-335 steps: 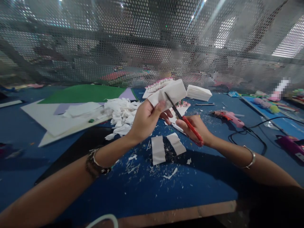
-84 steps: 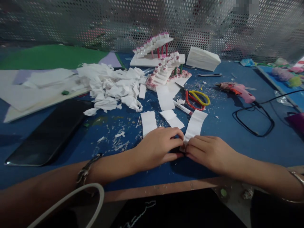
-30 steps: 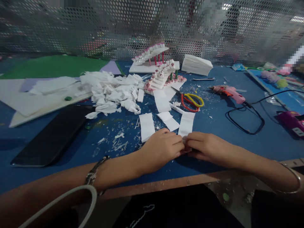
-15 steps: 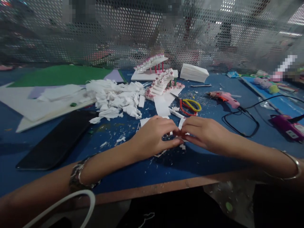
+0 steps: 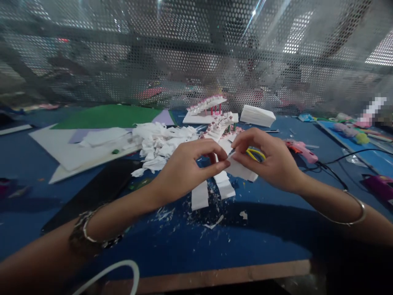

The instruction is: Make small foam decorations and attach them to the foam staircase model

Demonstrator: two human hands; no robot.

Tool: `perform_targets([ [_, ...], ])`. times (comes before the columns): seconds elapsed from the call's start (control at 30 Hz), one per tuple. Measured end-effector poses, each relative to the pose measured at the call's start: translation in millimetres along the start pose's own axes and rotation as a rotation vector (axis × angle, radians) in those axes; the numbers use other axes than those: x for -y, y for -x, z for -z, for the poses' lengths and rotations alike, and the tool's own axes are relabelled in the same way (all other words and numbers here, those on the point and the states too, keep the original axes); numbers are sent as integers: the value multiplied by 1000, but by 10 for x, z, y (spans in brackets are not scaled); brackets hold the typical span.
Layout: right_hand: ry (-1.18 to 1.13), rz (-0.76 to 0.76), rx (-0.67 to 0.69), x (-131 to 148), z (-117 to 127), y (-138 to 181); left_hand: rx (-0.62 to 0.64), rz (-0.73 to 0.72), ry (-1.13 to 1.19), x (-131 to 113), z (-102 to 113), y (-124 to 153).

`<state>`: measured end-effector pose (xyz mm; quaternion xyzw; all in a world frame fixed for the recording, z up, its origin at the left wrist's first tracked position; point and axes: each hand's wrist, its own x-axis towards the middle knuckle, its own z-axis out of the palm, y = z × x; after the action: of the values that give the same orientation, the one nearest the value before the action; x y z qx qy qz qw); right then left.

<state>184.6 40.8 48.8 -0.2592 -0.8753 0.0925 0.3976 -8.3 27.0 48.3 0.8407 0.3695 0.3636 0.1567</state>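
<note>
Raised over the table, a small piece of white paper (image 5: 243, 169) hangs from the fingertips of both my hands. My left hand (image 5: 192, 166) pinches its left corner with thumb and forefinger. Thumb and fingers of my right hand (image 5: 270, 162) are closed on its upper edge, close to the left fingertips. Below the hands lie two white paper strips (image 5: 199, 196) among small scraps. Just behind is a small white stair model (image 5: 221, 123) with reddish dots. Scissors with yellow handles (image 5: 256, 154) are partly covered by my right hand.
Torn white paper (image 5: 166, 141) is heaped left of the models. A second stair model (image 5: 208, 105) stands behind, beside a folded paper stack (image 5: 258, 115). A pink glue gun (image 5: 305, 152) with a black cord lies right. A dark flat slab (image 5: 92, 196) lies under my left forearm.
Both hands have risen from the tabletop and moved apart slightly, with the white paper piece now showing between them. The strips beneath are uncovered. The camera view has tilted upward.
</note>
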Motion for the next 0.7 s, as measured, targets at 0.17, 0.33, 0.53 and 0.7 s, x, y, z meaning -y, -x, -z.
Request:
perform_targets([
  [0.17, -42, 143, -52, -61, 14, -44, 59, 91, 261, 77, 10, -102],
  [0.33, 25, 132, -52, -33, 60, -45, 94, 159, 474, 120, -39, -145],
  [0.53, 178, 205, -75, -4, 46, -4, 63, 215, 551, 157, -72, -101],
  [0.7, 307, 291, -96, -62, 24, 24, 74, 254, 534, 161, -89, -81],
])
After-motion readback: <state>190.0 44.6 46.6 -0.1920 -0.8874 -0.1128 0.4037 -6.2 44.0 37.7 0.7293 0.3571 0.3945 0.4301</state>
